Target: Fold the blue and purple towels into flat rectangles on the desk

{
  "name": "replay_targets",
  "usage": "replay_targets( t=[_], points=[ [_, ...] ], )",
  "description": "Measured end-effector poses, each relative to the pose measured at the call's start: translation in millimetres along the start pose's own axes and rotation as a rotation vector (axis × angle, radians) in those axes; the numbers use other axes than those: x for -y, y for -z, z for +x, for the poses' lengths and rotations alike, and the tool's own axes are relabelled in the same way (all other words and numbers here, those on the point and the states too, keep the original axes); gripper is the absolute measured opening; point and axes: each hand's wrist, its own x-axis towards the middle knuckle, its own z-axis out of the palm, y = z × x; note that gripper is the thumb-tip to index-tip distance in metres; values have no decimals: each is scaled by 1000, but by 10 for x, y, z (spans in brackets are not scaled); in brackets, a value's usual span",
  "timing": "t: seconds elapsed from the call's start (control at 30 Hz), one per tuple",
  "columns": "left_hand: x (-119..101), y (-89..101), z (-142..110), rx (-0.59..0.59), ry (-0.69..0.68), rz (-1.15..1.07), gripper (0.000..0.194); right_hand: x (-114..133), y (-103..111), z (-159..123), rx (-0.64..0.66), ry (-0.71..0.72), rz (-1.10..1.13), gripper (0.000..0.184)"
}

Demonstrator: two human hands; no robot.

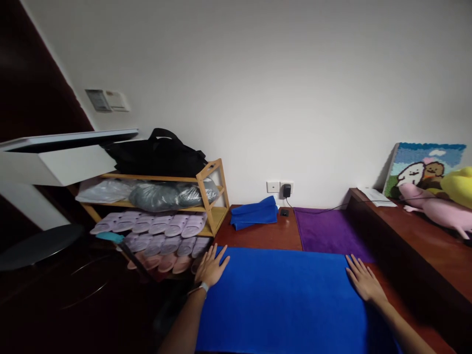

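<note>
My left hand (211,268) and right hand (365,282) spread wide, gripping nothing; rest at far corners of broad blue cloth (283,300), likely to hold it flat on table (267,239); folded cloth (255,214) beyond, apart.

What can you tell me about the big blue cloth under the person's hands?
The big blue cloth is plain, vivid blue, and looks like soft, matte fabric. It lies spread nearly flat, roughly rectangular, on a reddish-brown tabletop. The left hand rests palm down at its far left corner, the right hand at its far right. Its near right corner is not clearly visible.
</note>
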Motion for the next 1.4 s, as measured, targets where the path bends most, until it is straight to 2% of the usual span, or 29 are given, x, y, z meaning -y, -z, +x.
replay_targets(
  t=[0.23, 0.37, 0.43, 0.5, 0.57, 0.67, 0.77, 0.83, 0.9, 1.0, 1.1, 1.2, 1.3, 1.4],
  points=[
    [11, -8, 14, 33, 2, 23, 62, 35, 51, -2, 1, -14, 36, 71],
    [-34, 138, 51, 114, 41, 66, 62, 107, 132, -28, 12, -29, 18, 71],
    [-168, 219, 64, 66, 32, 100, 62, 140, 168, -39, 13, -27, 16, 71],
    [-456, 255, 44, -30, -20, 105, 61, 168, 198, -46, 18, -25, 19, 71],
    [-928, 214, -35, -49, -127, 63, 58, 188, 223, -50, 19, -27, 16, 70],
    [-1892, -1, -286, 131, -363, -60, 56, 210, 258, -55, 13, -31, 31, 68],
    [-2854, -282, -624, 159, -435, -154, 62, 233, 292, -62, 25, -33, 67, 67],
    [-3322, -407, -827, 154, -496, -182, 62, 250, 311, -66, 31, -42, 81, 67],
    [-3601, -434, -966, 176, -546, -182, 61, 266, 326, -70, 26, -56, 90, 67],
    [-3758, -308, -1054, 211, -557, -144, 61, 277, 341, -67, -2, -68, 119, 67],
    [-3893, -121, -1145, 182, -571, -117, 58, 269, 333, -49, -32, -79, 166, 68],
    [-4223, -80, -1405, 151, -631, -182, 60, 241, 290, -13, -36, -88, 204, 69],
    [-4648, -278, -1758, 232, -772, -281, 68, 186, 226, 34, -64, -88, 282, 68],
    [-4967, -620, -2012, 308, -875, -294, 67, 105, 164, 83, -123, -90, 431, 65]
  ],
)
